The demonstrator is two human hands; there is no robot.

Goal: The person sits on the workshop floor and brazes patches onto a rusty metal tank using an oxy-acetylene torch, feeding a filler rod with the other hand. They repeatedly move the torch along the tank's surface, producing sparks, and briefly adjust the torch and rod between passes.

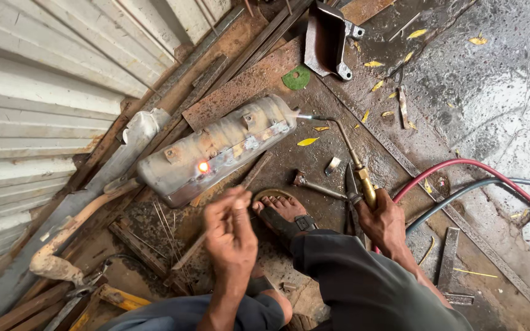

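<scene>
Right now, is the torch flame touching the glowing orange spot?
No, the torch in the right hand flames at the muffler's far end, away from the glowing spot.

A metal repair shop, set out on the ground. Rusty plates and bars all over the dirty floor, a gas torch with a small flame, red and dark hoses running off to the side, and a glowing spot on an old muffler. A ribbed roll-up door beside it all.
</scene>
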